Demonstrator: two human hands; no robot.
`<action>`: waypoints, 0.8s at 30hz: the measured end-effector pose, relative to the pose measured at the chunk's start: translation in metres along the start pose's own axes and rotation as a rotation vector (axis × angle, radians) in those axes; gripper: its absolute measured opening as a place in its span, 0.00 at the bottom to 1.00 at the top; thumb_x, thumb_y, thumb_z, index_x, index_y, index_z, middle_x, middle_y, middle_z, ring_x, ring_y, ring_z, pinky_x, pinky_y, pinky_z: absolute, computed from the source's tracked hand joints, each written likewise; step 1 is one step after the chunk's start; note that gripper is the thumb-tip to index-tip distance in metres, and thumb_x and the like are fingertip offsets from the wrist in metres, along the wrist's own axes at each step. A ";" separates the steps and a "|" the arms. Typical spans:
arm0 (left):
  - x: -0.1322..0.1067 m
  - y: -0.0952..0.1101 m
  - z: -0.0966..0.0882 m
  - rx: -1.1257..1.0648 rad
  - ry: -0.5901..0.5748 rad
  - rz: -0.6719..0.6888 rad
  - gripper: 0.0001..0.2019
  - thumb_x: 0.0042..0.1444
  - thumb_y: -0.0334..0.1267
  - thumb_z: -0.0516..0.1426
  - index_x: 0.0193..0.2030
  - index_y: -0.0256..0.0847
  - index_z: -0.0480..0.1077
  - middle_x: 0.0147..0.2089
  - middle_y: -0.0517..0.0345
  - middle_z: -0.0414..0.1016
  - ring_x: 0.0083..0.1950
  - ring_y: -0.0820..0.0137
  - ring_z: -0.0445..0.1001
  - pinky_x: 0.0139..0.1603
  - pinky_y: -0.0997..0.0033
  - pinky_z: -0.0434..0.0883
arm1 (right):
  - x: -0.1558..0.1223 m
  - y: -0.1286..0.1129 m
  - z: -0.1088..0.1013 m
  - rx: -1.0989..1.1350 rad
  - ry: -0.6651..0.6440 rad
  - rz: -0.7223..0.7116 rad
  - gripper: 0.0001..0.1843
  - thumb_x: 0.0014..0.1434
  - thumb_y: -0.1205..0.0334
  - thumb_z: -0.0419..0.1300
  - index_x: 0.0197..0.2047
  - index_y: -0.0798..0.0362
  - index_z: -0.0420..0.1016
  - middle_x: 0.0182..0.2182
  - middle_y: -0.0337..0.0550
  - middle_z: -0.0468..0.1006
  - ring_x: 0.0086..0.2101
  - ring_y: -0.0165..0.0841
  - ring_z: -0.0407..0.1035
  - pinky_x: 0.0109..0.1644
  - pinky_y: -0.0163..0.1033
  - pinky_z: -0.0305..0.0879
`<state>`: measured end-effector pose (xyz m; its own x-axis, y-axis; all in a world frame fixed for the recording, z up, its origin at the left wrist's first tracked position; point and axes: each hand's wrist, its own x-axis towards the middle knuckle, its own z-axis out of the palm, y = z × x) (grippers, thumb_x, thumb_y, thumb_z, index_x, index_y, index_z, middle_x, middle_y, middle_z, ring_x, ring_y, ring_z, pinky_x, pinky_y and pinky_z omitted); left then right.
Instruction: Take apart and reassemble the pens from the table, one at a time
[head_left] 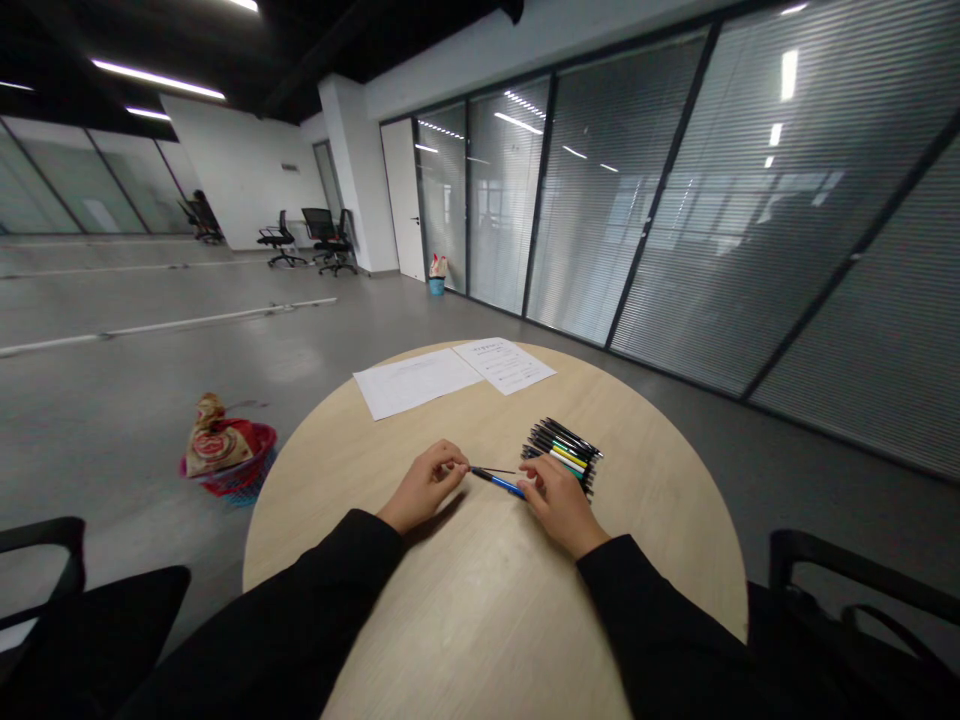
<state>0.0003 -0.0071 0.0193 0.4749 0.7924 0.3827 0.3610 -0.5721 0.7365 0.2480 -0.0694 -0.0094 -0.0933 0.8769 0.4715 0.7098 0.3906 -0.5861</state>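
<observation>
My left hand (pixel 424 486) rests on the round wooden table (pixel 480 600), fingers pinched on the end of a thin dark refill (pixel 493 469). My right hand (pixel 559 503) is closed on a blue and black pen (pixel 499 482), whose tip points left toward the left hand. Just beyond the right hand lies a pile of several pens (pixel 564 452), mostly black, with green, yellow and white ones among them. Both arms wear black sleeves.
Two white paper sheets (pixel 420 381) (pixel 505 364) lie at the table's far edge. Black chairs stand at the near left (pixel 82 610) and near right (pixel 855 610). A red basket with a bag (pixel 225 455) sits on the grey floor to the left. Glass partitions run along the right.
</observation>
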 end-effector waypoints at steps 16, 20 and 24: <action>0.005 -0.026 -0.011 0.209 0.235 -0.155 0.12 0.61 0.45 0.54 0.35 0.40 0.74 0.36 0.53 0.74 0.36 0.65 0.70 0.40 0.66 0.68 | 0.002 0.016 -0.005 -0.095 0.148 0.075 0.08 0.63 0.67 0.55 0.33 0.52 0.73 0.32 0.43 0.75 0.35 0.37 0.69 0.41 0.40 0.62; 0.005 -0.031 -0.010 0.275 0.214 -0.179 0.10 0.59 0.43 0.55 0.34 0.40 0.74 0.36 0.52 0.75 0.37 0.64 0.71 0.41 0.64 0.68 | 0.002 0.018 -0.006 -0.102 0.153 0.067 0.08 0.63 0.67 0.55 0.32 0.51 0.73 0.32 0.43 0.75 0.34 0.37 0.68 0.40 0.40 0.62; 0.005 -0.033 -0.008 0.348 0.149 -0.173 0.10 0.59 0.41 0.55 0.34 0.40 0.75 0.36 0.52 0.74 0.38 0.63 0.72 0.41 0.64 0.67 | 0.001 0.011 -0.004 -0.061 0.085 0.021 0.07 0.62 0.68 0.57 0.32 0.52 0.74 0.33 0.44 0.74 0.38 0.37 0.68 0.44 0.41 0.63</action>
<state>-0.0160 0.0171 0.0012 0.2712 0.8906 0.3651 0.6875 -0.4447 0.5740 0.2582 -0.0649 -0.0129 -0.0198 0.8569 0.5152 0.7522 0.3523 -0.5569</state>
